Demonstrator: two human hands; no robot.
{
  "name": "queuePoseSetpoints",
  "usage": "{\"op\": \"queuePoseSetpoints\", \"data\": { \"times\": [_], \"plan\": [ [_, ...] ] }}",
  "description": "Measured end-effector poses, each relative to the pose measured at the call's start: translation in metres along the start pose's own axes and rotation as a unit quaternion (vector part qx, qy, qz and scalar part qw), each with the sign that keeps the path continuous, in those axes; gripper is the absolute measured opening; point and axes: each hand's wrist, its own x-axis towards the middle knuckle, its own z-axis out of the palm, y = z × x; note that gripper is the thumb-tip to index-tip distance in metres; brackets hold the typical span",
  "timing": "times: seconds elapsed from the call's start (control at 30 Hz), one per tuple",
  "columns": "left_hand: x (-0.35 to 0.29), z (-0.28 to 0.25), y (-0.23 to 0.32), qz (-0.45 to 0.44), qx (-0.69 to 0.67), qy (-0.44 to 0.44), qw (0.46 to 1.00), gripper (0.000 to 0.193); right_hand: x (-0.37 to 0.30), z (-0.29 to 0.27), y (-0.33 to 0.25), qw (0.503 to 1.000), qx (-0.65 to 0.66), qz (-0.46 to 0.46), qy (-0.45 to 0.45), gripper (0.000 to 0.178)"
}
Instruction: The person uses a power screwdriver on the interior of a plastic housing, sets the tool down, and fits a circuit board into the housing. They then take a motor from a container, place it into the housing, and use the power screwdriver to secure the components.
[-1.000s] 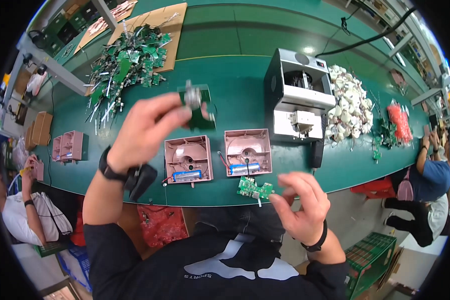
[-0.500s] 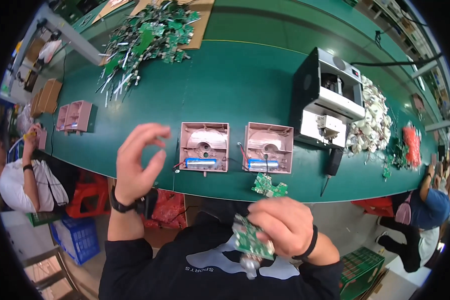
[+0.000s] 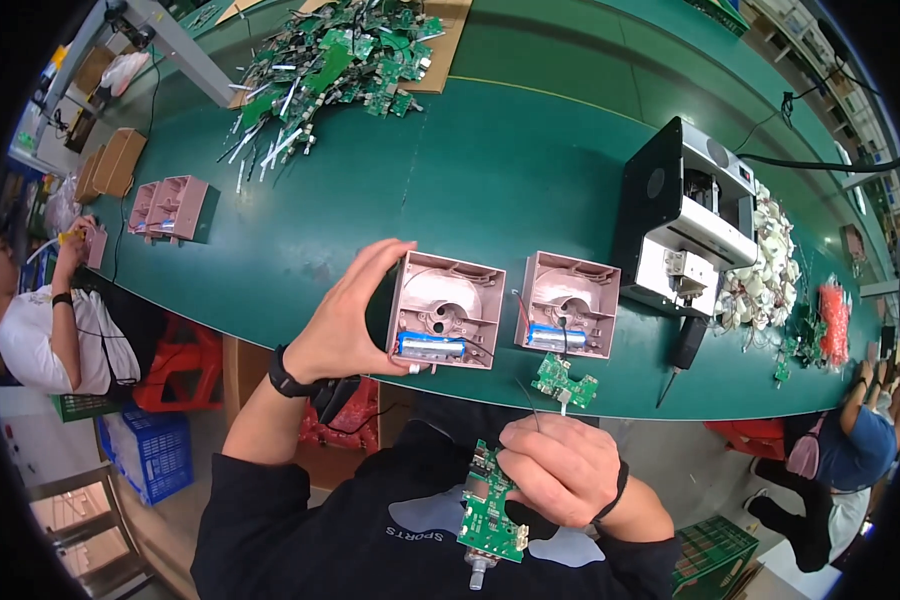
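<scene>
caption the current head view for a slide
Left hand grips a pink housing with a blue battery; right hand holds a green circuit board.

R hand [image 3: 562, 472] hides pt. of held PCB [image 3: 490, 512], R edge.

A broad green desk [image 3: 300, 230] is filling the middle of the room, its near edge curving with the lens. At the upper left, a grey post [image 3: 175, 50] is slanting down beside it; at the upper right, shelves [image 3: 810, 80] are lining the side. Pale grey floor [image 3: 670, 450] is showing below. A red stool [image 3: 185, 370] is standing at the left near a blue crate [image 3: 155, 455], while a green crate [image 3: 715, 555] is sitting at the lower right
</scene>
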Motion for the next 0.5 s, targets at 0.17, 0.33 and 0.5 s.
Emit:
{"op": "queuePoseSetpoints", "data": {
  "times": [0.17, 0.33, 0.5],
  "plan": [
    [-0.009, -0.005, 0.011, 0.005, -0.05, 0.034, 0.998, 0.118, 0.003, 0.003, 0.002, 1.0, 0.017, -0.01, -0.005, 0.032],
    [-0.015, -0.012, 0.013, 0.006, -0.078, 0.05, 0.996, 0.118, 0.004, 0.008, 0.002, 1.0, 0.019, -0.016, -0.013, 0.032],
    [-0.018, -0.014, 0.017, 0.034, -0.095, 0.084, 0.991, 0.118, 0.005, 0.009, -0.002, 0.999, 0.016, -0.01, -0.041, 0.031]
  ]
}}
